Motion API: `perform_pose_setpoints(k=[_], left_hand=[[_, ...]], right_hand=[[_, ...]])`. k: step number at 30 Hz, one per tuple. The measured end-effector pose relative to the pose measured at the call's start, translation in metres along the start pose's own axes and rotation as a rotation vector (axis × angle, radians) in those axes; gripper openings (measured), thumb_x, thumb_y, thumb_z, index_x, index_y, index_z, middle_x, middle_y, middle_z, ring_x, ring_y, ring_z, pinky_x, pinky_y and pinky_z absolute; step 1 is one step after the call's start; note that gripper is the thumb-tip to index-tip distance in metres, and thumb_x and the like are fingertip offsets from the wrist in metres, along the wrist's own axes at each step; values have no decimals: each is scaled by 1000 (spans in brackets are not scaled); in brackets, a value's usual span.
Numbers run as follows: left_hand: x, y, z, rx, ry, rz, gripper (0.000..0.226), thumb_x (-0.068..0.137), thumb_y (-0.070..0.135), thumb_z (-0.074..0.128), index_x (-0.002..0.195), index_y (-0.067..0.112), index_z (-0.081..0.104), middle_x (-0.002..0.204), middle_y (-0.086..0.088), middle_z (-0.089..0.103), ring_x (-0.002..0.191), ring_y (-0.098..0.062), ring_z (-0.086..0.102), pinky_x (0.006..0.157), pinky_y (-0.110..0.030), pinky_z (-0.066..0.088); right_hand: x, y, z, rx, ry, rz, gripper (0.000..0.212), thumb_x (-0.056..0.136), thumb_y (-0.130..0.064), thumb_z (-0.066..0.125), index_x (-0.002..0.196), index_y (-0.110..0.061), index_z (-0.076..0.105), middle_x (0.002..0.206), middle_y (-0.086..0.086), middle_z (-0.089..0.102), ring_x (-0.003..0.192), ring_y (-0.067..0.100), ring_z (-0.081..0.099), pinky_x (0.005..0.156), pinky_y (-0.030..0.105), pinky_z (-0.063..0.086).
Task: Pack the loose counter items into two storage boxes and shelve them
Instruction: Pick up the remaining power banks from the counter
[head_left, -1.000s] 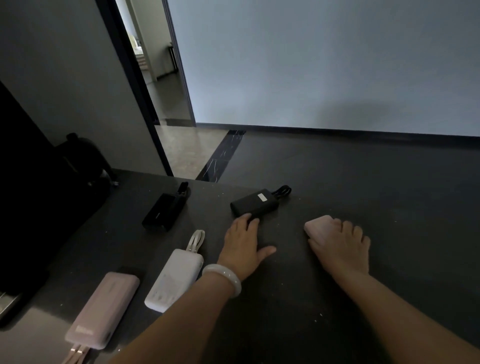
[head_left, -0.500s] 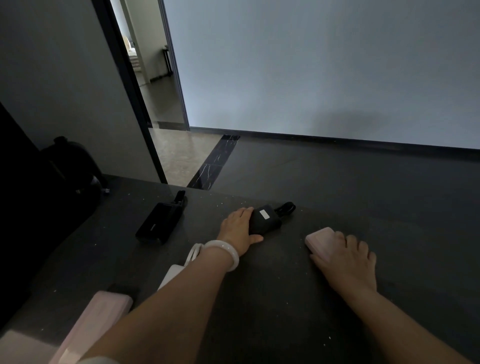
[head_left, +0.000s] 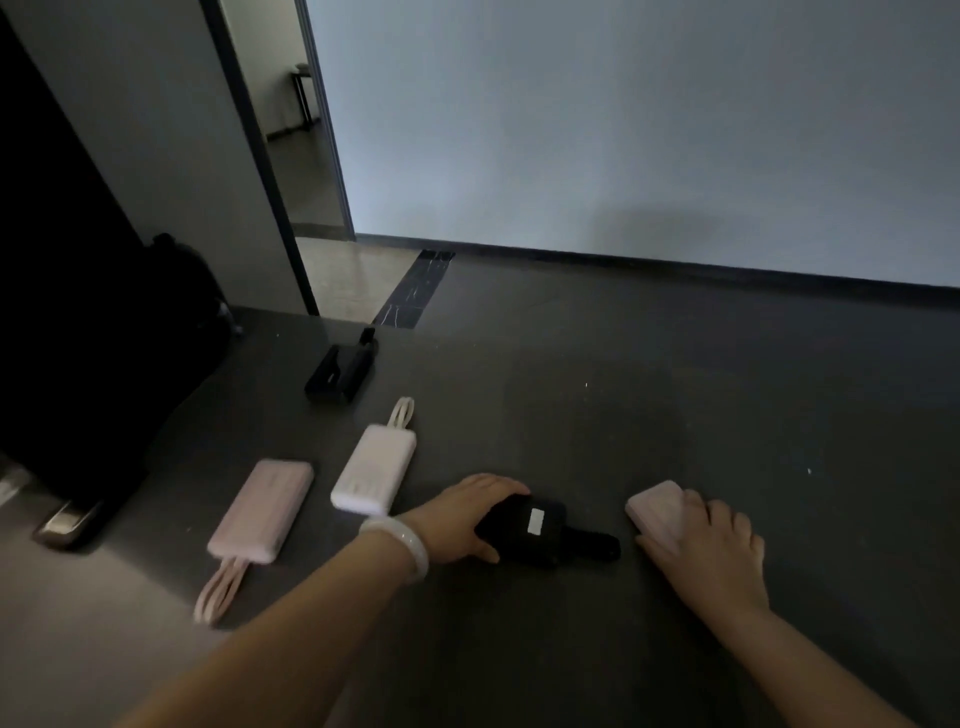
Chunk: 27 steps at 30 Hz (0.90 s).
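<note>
Several power banks lie on a dark counter (head_left: 675, 415). My left hand (head_left: 462, 519) grips a black power bank (head_left: 535, 530) with a white label and a black strap, near the counter's middle. My right hand (head_left: 711, 551) rests on a pink power bank (head_left: 657, 506), fingers curled over its right part. To the left lie a white power bank (head_left: 375, 467) with a looped cable and a pink power bank (head_left: 262, 509) with a pink cable. Another black power bank (head_left: 340, 374) lies farther back.
A dark bag (head_left: 171, 322) and a large black object (head_left: 62, 312) stand at the left. A flat dark device (head_left: 67, 525) lies at the left edge. Beyond the counter's far edge are the floor, a doorway (head_left: 301, 156) and a pale wall.
My left hand reached the black power bank, took hold of it and drew it nearer and to the right. My right hand stays on the pink power bank. The view shifted.
</note>
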<state>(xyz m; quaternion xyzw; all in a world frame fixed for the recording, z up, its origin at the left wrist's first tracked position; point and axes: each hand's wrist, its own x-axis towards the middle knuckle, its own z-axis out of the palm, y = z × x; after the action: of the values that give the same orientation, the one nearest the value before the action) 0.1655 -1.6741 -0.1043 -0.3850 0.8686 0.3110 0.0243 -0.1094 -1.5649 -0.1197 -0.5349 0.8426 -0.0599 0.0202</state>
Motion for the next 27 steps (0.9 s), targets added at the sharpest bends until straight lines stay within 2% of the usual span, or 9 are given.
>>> perform_pose_setpoints(k=[4, 7, 9, 11, 15, 20, 23, 27], left_hand=[[-30, 20, 17, 181, -115, 90, 80, 83, 12, 72, 149, 36, 32, 159, 13, 21, 150, -16, 1, 119, -50, 3], [-44, 27, 28, 220, -43, 16, 83, 85, 12, 70, 149, 43, 28, 163, 14, 1, 150, -19, -11, 118, -54, 1], [-52, 33, 40, 125, 56, -93, 88, 84, 17, 72, 151, 42, 22, 163, 10, -5, 150, -20, -11, 120, -53, 3], [-62, 40, 54, -88, 165, -228, 97, 81, 26, 76, 154, 38, 13, 163, 6, -4, 150, -23, -5, 121, -52, 10], [-74, 56, 79, -583, 416, -445, 101, 80, 34, 77, 155, 26, 10, 161, 1, 11, 148, -21, 15, 120, -47, 22], [-62, 72, 90, -653, 563, -516, 96, 78, 36, 79, 153, 21, 20, 158, 1, 21, 146, -19, 20, 120, -42, 23], [-61, 64, 87, -623, 501, -444, 92, 79, 31, 79, 152, 23, 24, 156, 4, 23, 145, -18, 23, 120, -41, 24], [-68, 45, 67, -498, 222, -276, 86, 80, 32, 77, 149, 35, 27, 155, 9, 25, 143, -18, 28, 117, -45, 29]], right_hand=[[-48, 0, 2, 32, -61, -33, 87, 80, -72, 51, 145, -20, 24, 135, 5, 42, 121, 22, 43, 103, 39, 38], [-70, -5, 4, 64, -69, -54, 87, 80, -69, 53, 145, -21, 22, 135, 3, 40, 121, 21, 41, 104, 38, 36], [-80, -10, 3, 73, -53, -45, 86, 81, -68, 54, 145, -20, 23, 135, 3, 40, 122, 21, 40, 104, 37, 35], [-88, -17, 2, 61, -36, -33, 85, 81, -67, 54, 145, -19, 24, 136, 3, 40, 123, 21, 41, 104, 37, 35], [-100, -29, 4, 90, -29, -4, 85, 80, -66, 57, 144, -19, 25, 136, 4, 41, 123, 21, 42, 103, 36, 37], [-107, -34, 6, 109, -29, -17, 86, 79, -66, 58, 144, -20, 26, 136, 3, 41, 123, 20, 42, 103, 35, 39], [-105, -31, 6, 114, -40, -30, 88, 78, -67, 58, 145, -21, 25, 138, 3, 39, 125, 20, 40, 105, 35, 38], [-103, -31, 5, 123, -37, -40, 88, 78, -69, 56, 145, -20, 26, 137, 3, 40, 124, 20, 41, 104, 36, 38]])
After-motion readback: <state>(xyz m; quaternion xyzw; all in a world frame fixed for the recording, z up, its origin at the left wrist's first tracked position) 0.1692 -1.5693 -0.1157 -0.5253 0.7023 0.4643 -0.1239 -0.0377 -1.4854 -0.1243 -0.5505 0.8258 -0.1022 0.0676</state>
